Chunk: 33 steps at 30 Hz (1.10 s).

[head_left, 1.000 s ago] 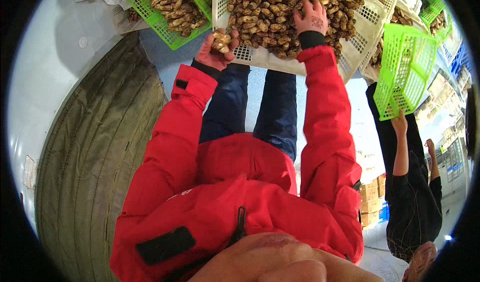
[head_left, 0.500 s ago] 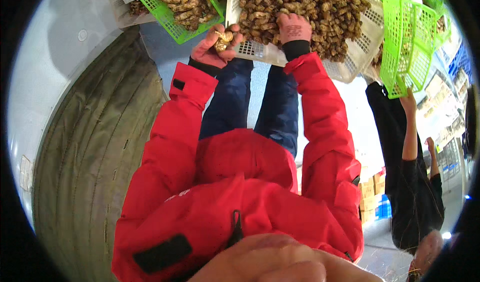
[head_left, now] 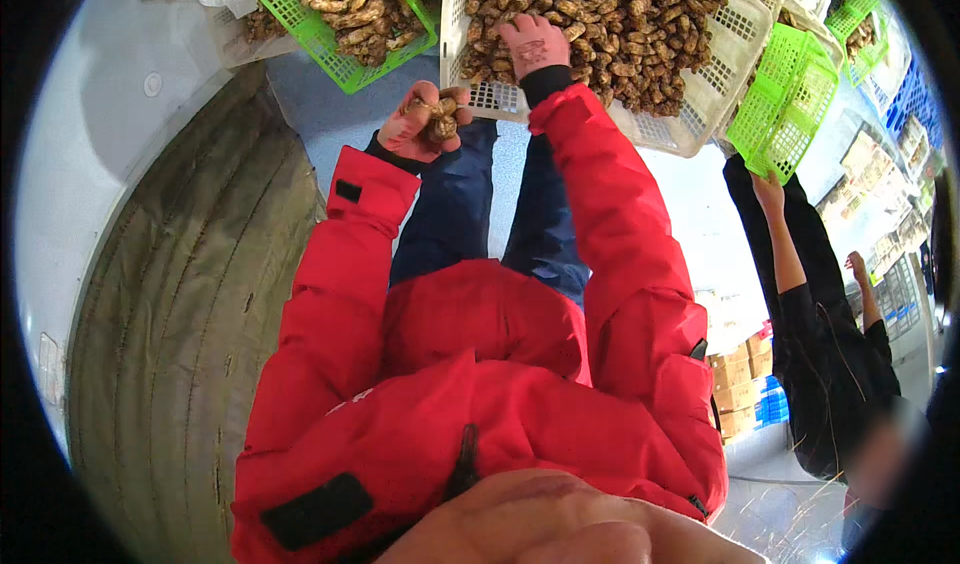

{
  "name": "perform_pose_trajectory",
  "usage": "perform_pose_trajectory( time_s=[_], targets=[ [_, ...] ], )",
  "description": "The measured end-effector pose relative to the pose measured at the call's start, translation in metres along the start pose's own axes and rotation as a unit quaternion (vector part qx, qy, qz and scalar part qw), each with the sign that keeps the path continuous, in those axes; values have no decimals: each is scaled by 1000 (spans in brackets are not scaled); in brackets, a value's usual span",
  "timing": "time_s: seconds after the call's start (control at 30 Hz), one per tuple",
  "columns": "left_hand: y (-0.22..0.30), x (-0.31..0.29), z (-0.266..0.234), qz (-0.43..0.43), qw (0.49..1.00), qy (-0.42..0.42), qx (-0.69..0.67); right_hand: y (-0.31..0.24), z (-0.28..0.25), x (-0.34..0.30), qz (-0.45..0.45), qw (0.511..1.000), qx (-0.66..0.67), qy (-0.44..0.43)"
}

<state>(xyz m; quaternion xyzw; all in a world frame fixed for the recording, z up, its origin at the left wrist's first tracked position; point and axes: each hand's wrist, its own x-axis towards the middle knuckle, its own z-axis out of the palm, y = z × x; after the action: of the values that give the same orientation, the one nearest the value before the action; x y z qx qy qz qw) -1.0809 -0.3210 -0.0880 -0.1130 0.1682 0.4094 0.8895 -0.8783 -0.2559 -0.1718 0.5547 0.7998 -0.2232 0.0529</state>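
My left hand is closed around a few brown, knobbly mushroom-like pieces, held just off the near left corner of a white plastic crate. A thick heap of similar brown, stubby pieces fills most of that crate. At its near left side, my right hand rests on the heap with fingers curled down. The fingertips are out of sight among the pieces, so what they grip does not show.
A green basket of longer brown pieces stands left of the crate. To the right, another person's hand touches a tilted green basket. Cardboard boxes are stacked behind. A brown-green quilted sheet hangs at left.
My right hand has shifted left over the heap. My left hand, still holding its pieces, has drawn slightly nearer to me. The other person's green basket has moved left and lower.
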Motion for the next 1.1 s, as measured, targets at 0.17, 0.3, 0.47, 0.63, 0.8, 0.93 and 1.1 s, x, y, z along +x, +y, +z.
perform_pose_trajectory(
  time_s=[0.17,0.3,0.47,0.63,0.8,0.93,1.1],
  targets=[
    [2,6,5,-57,971,197,124,71,-24,-44,94,995,34,31],
    [-6,9,-4,-66,981,162,78,129,-50,-59,252,936,-131,210],
    [-17,13,-10,-92,968,220,76,84,-41,-48,137,989,16,50],
    [-22,23,6,-87,959,243,113,86,-9,-42,197,978,35,51],
    [-22,32,9,-93,930,308,176,100,-4,-51,241,699,671,58],
    [-28,31,6,-110,922,323,186,71,-46,-59,182,398,898,43],
    [-41,40,11,-112,926,322,161,60,-57,-65,257,627,726,121]
  ],
)
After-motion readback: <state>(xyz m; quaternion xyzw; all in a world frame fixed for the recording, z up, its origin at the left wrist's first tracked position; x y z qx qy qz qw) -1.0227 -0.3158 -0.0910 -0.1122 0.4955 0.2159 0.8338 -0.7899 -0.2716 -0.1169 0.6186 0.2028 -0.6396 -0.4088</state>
